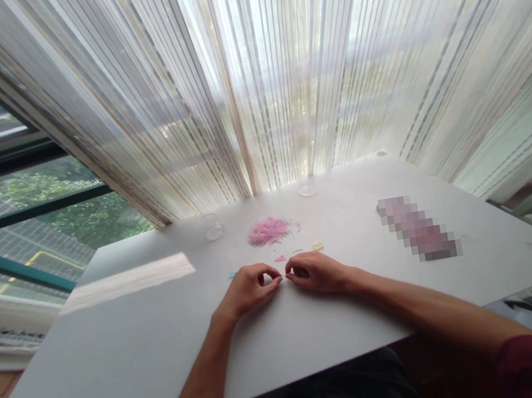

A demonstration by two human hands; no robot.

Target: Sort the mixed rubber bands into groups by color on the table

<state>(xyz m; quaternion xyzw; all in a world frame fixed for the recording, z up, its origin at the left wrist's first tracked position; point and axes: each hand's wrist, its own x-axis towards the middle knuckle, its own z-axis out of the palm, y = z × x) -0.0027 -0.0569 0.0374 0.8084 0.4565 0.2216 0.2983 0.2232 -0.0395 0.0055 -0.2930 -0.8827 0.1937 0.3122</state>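
My left hand [254, 287] rests low over the white table [363, 304], thumb and fingertips pinched together. Facing it, my right hand [315, 272] makes a similar pinch, its fingertips almost meeting those of the left. Whatever sits between the fingertips, if anything, is too small to make out. Just beyond the hands lie a small pink strip [280, 258] and a pale yellow piece [318, 245]. A bit of blue [231, 276] shows beside my left hand. Farther back is a loose pile of thin pink and pastel strips [269, 231].
A clear round container [212, 226] stands behind the pile on the left, and a clear round lid [308, 189] lies at the back. On the right lies a blurred-out pinkish oblong object [417, 229]. Sheer striped curtains [269, 91] hang along the table's far edge.
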